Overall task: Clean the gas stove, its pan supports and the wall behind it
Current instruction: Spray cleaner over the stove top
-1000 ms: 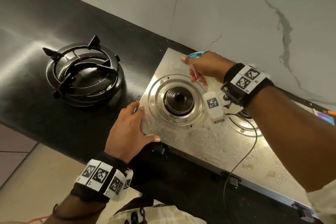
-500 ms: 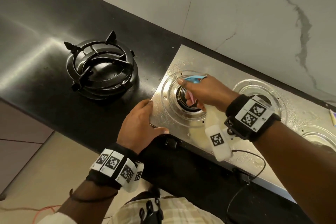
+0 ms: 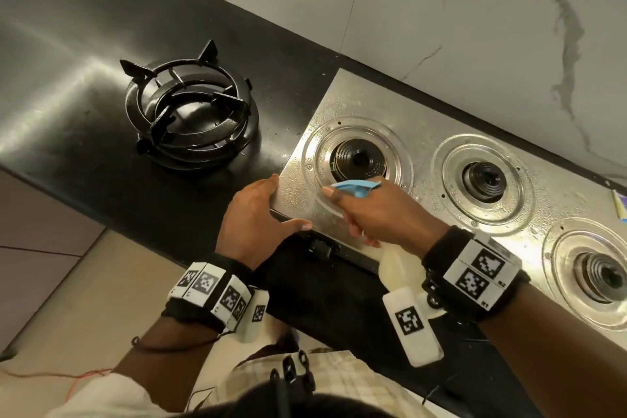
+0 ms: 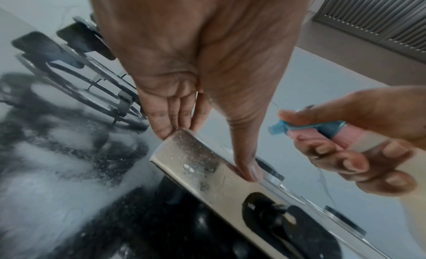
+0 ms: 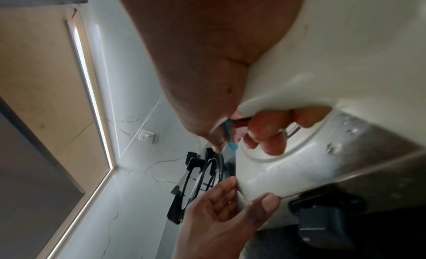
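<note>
Right hand (image 3: 380,214) now pulled back to the near-left part of the gas stove (image 3: 424,132), fingers wrapped around the spray bottle (image 3: 359,187) with its blue nozzle over the near rim of the left burner (image 3: 359,159); half a second ago sat right on top of that burner, a full second ago up at the far edge. Index finger stretched along the nozzle top, other fingers curled on the pink trigger (image 4: 306,135). Left hand (image 3: 252,217) same as before, fingers fairly straight against the left edge, thumb (image 4: 247,169) along the front edge at the near-left corner, bracing not gripping. Pan supports (image 3: 190,119) stacked on the black counter (image 3: 51,85) off to the left, unmoved. Droplets on the steel top, marble wall (image 3: 441,10) behind. All three burners in view now.
</note>
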### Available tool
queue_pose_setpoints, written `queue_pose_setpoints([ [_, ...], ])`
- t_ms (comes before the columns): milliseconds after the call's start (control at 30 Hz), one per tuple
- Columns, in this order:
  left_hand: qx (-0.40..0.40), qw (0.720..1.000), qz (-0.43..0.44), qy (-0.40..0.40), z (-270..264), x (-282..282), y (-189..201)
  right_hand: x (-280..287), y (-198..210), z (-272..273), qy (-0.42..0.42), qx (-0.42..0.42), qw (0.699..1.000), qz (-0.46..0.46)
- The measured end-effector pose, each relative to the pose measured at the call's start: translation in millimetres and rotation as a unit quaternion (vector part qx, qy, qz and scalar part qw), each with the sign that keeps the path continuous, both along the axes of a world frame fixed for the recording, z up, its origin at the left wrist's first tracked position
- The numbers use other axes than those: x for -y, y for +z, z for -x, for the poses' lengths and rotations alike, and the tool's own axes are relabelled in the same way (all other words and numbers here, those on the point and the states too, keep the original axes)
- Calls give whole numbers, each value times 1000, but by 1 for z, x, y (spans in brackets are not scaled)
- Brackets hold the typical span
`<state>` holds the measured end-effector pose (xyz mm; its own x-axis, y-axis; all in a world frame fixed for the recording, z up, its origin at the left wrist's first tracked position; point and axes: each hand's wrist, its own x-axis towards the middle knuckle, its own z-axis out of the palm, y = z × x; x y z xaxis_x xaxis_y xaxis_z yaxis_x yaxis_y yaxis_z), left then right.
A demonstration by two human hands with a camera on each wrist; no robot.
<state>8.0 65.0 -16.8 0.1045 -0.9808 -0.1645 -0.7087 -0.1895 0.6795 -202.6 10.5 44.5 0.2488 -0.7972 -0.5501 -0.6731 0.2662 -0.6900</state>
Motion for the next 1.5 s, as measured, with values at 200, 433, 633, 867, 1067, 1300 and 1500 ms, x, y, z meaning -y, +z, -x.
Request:
queue_pose_setpoints([
  [200, 12, 999, 17, -25, -1, 0, 3, -17, 4, 51, -89, -14, 996, 29],
  [433, 74, 993, 39, -78, 9, 1, 5, -51, 4, 72, -128, -16, 992, 14],
  [633, 74, 985, 41, -150, 35, 5, 5, -65, -6, 66, -194, 35, 980, -37],
  [867, 75, 981, 29, -176, 51, 7, 8, -32, 8, 116, -211, -17, 977, 17],
  [1067, 82, 979, 37, -183, 52, 10, 12, 10, 11, 130, -196, -15, 980, 41],
  [1300, 79, 976, 55, -197, 50, 6, 11, 68, 12, 109, -150, -22, 987, 50],
  [1500, 71, 976, 62, -196, 49, 6, 9, 104, 27, 81, -146, -11, 988, 54],
])
